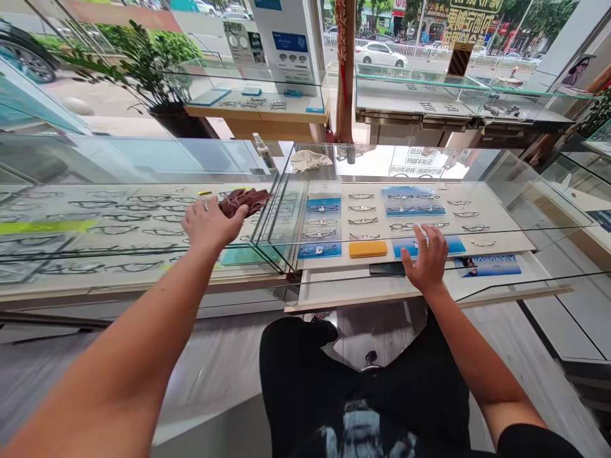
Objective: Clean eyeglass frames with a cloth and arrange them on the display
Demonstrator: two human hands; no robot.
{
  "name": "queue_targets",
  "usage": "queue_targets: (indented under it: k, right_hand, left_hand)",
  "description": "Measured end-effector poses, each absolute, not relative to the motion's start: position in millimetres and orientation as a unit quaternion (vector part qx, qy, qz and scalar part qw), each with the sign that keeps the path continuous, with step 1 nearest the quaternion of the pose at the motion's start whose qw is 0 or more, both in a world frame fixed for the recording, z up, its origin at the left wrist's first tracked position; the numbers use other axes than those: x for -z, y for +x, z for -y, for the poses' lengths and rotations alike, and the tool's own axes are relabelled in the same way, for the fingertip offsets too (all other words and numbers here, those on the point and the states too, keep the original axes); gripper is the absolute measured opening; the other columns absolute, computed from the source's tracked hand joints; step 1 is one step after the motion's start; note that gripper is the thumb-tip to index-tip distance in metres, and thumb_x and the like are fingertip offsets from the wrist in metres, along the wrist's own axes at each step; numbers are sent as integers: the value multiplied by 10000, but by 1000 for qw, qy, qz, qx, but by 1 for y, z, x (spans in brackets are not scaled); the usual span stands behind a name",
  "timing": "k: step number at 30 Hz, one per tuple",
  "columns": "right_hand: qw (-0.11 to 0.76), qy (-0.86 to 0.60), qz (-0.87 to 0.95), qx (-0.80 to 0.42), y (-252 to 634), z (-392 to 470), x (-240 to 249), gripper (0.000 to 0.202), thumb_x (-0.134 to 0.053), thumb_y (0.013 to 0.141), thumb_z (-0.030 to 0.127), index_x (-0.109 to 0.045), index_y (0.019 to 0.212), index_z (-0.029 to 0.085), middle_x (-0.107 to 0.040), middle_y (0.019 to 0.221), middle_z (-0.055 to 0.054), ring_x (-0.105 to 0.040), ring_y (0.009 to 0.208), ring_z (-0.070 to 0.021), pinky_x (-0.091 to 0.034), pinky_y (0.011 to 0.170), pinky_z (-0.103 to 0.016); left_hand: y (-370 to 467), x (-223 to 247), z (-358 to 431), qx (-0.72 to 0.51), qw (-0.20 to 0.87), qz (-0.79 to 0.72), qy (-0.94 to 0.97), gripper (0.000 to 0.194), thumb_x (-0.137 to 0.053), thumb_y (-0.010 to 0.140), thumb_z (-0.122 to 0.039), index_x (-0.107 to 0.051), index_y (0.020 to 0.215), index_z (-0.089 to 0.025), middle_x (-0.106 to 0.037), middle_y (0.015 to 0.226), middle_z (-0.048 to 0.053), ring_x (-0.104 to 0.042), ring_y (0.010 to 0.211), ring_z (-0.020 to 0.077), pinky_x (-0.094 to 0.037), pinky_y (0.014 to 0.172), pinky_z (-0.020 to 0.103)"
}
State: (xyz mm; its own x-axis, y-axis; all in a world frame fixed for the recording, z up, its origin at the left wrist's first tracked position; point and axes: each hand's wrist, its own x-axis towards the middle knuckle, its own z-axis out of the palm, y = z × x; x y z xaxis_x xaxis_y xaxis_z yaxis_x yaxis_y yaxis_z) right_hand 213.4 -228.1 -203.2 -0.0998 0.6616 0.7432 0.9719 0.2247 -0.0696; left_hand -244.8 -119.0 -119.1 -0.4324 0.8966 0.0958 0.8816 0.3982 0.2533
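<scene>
My left hand [210,222] is closed on a crumpled dark brown cloth [244,202] at the glass top of the left display case. My right hand [426,257] hangs over the front of the right case, fingers spread, holding nothing. Under the glass near it lie rows of eyeglasses [363,221], blue display cards [321,226] and an orange case [368,249]. A dark flat object [386,270] sits in the front tray, partly behind my right hand. Beyond the cloth, a beige cloth [310,161] and a white spray bottle [263,151] rest on the glass.
Glass edges meet at the joint between the two cases [272,222]. A pulled-out drawer [334,292] juts toward my body. Behind the counter are a potted plant [165,76], a wooden post [344,76] and more glass cases [415,98].
</scene>
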Motion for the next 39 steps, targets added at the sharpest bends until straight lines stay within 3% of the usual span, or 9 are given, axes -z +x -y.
queue_targets:
  k: [7, 13, 19, 26, 32, 36, 39]
  right_hand:
    - [351, -579, 687, 263, 213, 173, 213, 548, -413, 1085, 474, -618, 1478, 152, -603, 1457, -221, -442, 1468, -378, -321, 1236, -587]
    - [324, -560, 713, 272, 241, 184, 234, 706, -510, 1023, 704, -622, 1463, 164, -607, 1442, -204, -434, 1469, -389, -239, 1283, -586]
    - [319, -590, 691, 270, 248, 189, 243, 687, -500, 1045, 714, -635, 1445, 173, -616, 1417, -213, -440, 1462, -401, -231, 1281, -618]
    - [327, -587, 686, 280, 230, 176, 250, 523, -514, 1088, 563, -640, 1431, 189, -621, 1412, -209, -440, 1458, -369, -229, 1281, -615]
    - [312, -564, 719, 260, 214, 185, 245, 458, -563, 1068, 426, -608, 1476, 223, -599, 1455, -183, -416, 1471, -336, -230, 1287, -555]
    - [389, -558, 660, 318, 243, 229, 237, 475, -636, 999, 389, -589, 1427, 188, -590, 1407, -194, -468, 1426, -363, -318, 1224, -590]
    - [423, -597, 580, 358, 284, 277, 239, 457, -659, 969, 364, -591, 1379, 174, -602, 1351, -204, -536, 1351, -388, -391, 1145, -633]
  left_hand:
    - [-251, 124, 114, -127, 28, -840, 528, 925, -335, 987, -656, -378, 1660, -22, -328, 1761, 303, -295, 1652, 444, -256, 1334, 619]
    - [-250, 123, 115, -137, 35, -842, 521, 946, -333, 969, -679, -385, 1669, -45, -329, 1761, 298, -290, 1654, 457, -272, 1326, 634]
    - [-255, 127, 114, -138, 21, -837, 530, 919, -340, 976, -673, -427, 1654, -61, -352, 1749, 297, -325, 1634, 459, -297, 1311, 637]
    - [-263, 130, 109, -128, -8, -757, 641, 696, -356, 996, -446, -589, 1532, -67, -595, 1566, 247, -499, 1497, 375, -371, 1288, 533]
    - [-251, 115, 111, -110, -17, -765, 635, 464, -463, 951, -311, -653, 1312, -91, -676, 1370, 235, -599, 1316, 377, -475, 1183, 533]
    - [-213, 103, 93, -183, 32, -779, 599, 321, -470, 975, -303, -612, 1203, -126, -721, 1206, 214, -683, 1142, 357, -566, 1032, 509]
    - [-162, 104, 64, -215, 31, -752, 622, 329, -422, 1024, -308, -569, 1261, -134, -702, 1269, 220, -686, 1171, 328, -565, 1028, 457]
